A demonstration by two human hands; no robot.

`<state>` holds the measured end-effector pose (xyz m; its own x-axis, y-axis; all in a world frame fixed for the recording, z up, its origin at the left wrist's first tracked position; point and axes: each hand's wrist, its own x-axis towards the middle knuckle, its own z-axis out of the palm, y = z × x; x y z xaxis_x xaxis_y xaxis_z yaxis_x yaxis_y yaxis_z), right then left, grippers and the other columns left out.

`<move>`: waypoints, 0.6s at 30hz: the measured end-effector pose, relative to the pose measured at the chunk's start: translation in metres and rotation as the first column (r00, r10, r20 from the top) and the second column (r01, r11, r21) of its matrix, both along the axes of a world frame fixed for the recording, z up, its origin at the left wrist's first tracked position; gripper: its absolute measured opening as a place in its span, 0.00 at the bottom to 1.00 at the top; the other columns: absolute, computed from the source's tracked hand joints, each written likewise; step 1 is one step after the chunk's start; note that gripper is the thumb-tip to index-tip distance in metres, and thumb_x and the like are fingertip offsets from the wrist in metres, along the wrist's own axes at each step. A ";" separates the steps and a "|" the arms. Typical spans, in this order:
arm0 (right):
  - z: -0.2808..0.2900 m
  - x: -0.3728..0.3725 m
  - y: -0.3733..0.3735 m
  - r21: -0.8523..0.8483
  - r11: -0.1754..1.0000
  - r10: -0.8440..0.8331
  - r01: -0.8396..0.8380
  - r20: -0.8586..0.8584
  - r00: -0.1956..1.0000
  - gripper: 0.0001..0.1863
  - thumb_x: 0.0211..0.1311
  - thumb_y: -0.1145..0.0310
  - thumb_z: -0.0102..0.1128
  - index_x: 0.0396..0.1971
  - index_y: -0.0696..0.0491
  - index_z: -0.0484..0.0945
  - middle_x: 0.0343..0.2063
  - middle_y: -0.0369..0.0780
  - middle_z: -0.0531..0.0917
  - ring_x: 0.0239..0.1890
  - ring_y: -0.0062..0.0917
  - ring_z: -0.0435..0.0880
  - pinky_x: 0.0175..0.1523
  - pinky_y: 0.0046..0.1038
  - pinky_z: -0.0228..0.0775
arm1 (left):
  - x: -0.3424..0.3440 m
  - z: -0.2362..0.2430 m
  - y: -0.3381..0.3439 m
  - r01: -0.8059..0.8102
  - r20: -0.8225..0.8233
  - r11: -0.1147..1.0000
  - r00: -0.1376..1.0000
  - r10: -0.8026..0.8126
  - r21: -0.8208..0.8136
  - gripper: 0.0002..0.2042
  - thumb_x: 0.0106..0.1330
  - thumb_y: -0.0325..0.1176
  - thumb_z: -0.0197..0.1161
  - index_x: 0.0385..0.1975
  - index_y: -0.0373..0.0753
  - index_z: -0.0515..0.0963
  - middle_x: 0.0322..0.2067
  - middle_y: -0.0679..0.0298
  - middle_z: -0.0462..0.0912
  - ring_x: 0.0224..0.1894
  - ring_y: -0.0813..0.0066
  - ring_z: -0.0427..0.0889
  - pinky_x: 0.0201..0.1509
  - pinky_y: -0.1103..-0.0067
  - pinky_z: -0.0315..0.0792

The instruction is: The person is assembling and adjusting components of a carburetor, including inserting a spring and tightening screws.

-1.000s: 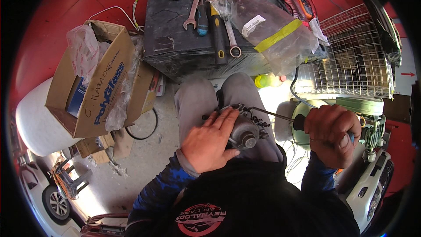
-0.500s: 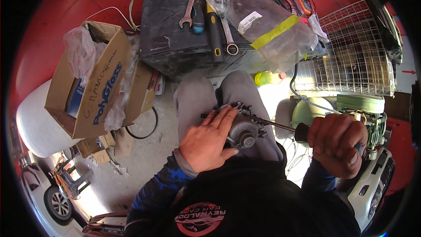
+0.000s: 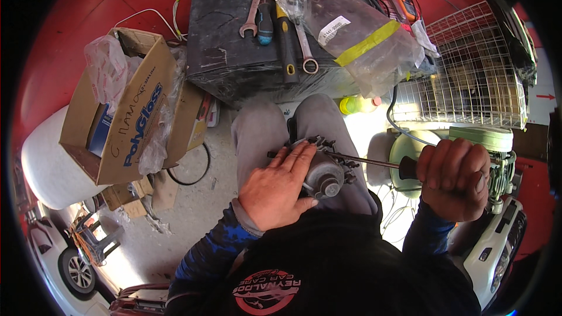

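A round grey metal machine part rests on my lap, with small fittings along its far and right edges. Over its left side lies my left hand, fingers stretched across the top and thumb at the near edge, holding it against my thighs. My right hand is closed in a fist round the dark handle of a screwdriver. The screwdriver's shaft points left, and its tip meets the fittings on the part's right side. Exactly what the tip touches is too small to tell.
Ahead stands a black-covered box bearing wrenches, a hammer, a screwdriver, tape and a plastic bag. A cardboard box is at left. On the right are a wire basket and a green machine. A yellow-green bottle lies beyond my knees.
My right hand and the screwdriver handle have risen in the picture and shifted a little to the right; the tip stays at the part. My left hand has kept its place.
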<state>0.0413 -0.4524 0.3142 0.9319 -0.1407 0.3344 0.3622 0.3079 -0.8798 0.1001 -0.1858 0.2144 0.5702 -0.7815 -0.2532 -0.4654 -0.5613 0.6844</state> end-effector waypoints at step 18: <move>-0.008 -0.002 -0.012 0.024 0.999 -0.032 0.031 0.013 0.999 0.16 0.71 0.59 0.54 0.25 0.50 0.66 0.23 0.38 0.72 0.22 0.27 0.70 0.31 0.36 0.68 | -0.001 0.001 -0.001 0.007 0.011 1.000 1.000 -0.007 0.009 0.47 0.58 0.42 0.74 0.75 0.38 0.54 0.72 0.50 0.64 0.69 0.40 0.70 0.64 0.60 0.75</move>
